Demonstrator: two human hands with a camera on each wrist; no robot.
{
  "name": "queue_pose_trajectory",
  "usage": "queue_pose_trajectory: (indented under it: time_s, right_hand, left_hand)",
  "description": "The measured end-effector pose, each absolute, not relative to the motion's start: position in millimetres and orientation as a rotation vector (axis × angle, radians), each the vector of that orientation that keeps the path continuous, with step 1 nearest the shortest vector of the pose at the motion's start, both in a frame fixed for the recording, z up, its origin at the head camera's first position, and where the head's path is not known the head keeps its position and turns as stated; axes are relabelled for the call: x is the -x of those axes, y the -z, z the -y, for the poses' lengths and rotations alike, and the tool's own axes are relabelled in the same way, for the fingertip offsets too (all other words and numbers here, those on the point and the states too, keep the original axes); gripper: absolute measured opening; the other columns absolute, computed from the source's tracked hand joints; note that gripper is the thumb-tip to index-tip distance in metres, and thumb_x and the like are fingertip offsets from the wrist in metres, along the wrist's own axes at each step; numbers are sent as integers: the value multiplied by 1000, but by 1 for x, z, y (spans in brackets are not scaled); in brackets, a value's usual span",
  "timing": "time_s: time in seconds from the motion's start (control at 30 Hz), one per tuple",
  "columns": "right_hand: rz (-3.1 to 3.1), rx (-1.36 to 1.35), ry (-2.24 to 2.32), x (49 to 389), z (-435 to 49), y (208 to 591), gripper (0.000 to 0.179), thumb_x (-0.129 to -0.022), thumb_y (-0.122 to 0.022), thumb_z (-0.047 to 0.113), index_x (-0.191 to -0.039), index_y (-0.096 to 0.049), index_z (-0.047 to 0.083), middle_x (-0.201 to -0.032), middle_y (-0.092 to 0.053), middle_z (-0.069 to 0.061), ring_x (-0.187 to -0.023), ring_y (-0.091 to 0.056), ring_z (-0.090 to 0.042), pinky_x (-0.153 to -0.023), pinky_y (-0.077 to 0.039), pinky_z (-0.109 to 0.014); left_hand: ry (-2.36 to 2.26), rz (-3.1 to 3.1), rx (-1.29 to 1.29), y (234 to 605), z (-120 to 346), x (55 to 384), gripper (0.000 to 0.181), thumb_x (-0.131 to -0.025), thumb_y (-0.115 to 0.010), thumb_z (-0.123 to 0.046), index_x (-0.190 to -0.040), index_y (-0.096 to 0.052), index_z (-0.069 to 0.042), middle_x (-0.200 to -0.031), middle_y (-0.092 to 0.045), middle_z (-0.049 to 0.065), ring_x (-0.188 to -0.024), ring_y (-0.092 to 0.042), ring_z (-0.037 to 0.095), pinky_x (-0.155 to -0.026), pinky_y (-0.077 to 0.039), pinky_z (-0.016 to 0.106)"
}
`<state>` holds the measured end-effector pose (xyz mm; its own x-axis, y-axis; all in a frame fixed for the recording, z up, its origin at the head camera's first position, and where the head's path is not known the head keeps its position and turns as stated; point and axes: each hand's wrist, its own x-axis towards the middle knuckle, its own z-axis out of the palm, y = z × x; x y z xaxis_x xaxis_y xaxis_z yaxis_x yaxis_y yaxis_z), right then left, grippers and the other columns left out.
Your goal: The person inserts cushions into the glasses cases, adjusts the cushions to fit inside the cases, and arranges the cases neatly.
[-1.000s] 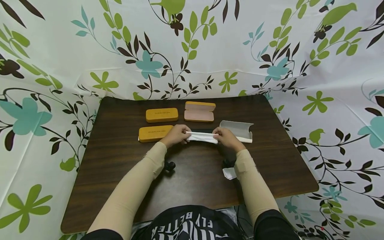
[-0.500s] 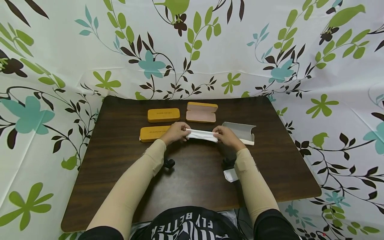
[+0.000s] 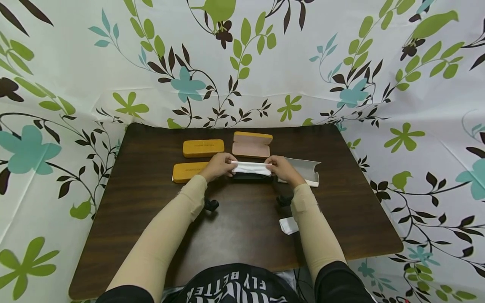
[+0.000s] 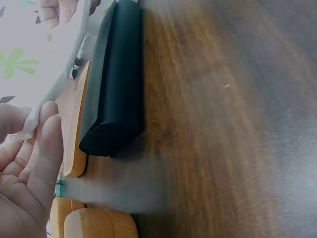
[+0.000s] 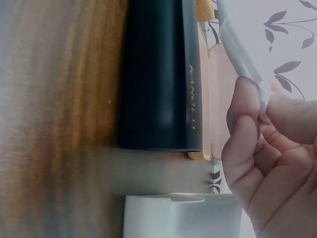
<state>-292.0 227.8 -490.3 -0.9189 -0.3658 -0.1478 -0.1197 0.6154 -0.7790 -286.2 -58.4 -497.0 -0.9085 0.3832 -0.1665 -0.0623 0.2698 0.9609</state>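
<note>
A folded white cloth (image 3: 251,168) is stretched between both hands above the table. My left hand (image 3: 220,165) pinches its left end between thumb and fingers, as the left wrist view shows up close. At the other end, my right hand (image 3: 283,167) pinches the cloth the same way. Below it lies a black glasses case (image 5: 158,74) with gold lettering on its edge, apart from the hands and resting on the wood. The cloth partly hides this case in the head view.
Two closed yellow cases (image 3: 203,148) lie at the left, the nearer one partly behind my left hand. An open yellow case (image 3: 251,149) with pink lining stands behind the cloth. An open whitish case (image 3: 305,170) lies right, and a small white piece (image 3: 289,225) near my right forearm.
Both hands and the cloth have shifted slightly toward the back of the table. The black case now shows below the cloth's near edge; earlier it was seen beyond it, then covered.
</note>
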Motion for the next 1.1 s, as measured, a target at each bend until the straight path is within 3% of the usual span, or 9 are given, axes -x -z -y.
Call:
queue_pose_trajectory:
  time_s: [0.37,0.53,0.77,1.1]
  right_hand:
    - [-2557,364,1139,310,-227,486,21,-104,-57,7,-120,-65,-4,-90,-65,-13,-76,-63,-28,-75,-55,-50]
    - [-2543,349,1134,318,-227,486,21,-104,-57,7,-119,-65,-4,-89,-65,-13,-74,-62,-26,-72,-54,-45]
    - [-2535,325,1097,328,-229,489,21,-104,-58,9,-120,-66,-3,-93,-67,-14,-79,-64,-27,-77,-55,-45]
    - [-2494,318,1153,342,-231,493,22,-103,-58,5,-122,-64,-6,-95,-66,-14,-79,-63,-22,-79,-55,-43]
  left_hand:
    - [-1611,-2223,-248,493,59,303,23,-100,-64,-10,-120,-64,3,-98,-67,18,-80,-71,24,-80,-59,48]
    - [-1587,-2223,-246,492,59,311,30,-101,-63,-9,-127,-60,6,-104,-66,20,-83,-72,25,-81,-59,48]
    - [-1596,-2222,-194,496,55,319,23,-100,-64,-8,-119,-60,5,-103,-63,19,-82,-71,24,-80,-60,46]
    - [-1581,-2232,-150,500,53,330,24,-100,-64,-9,-120,-59,4,-108,-62,18,-85,-71,24,-77,-61,41]
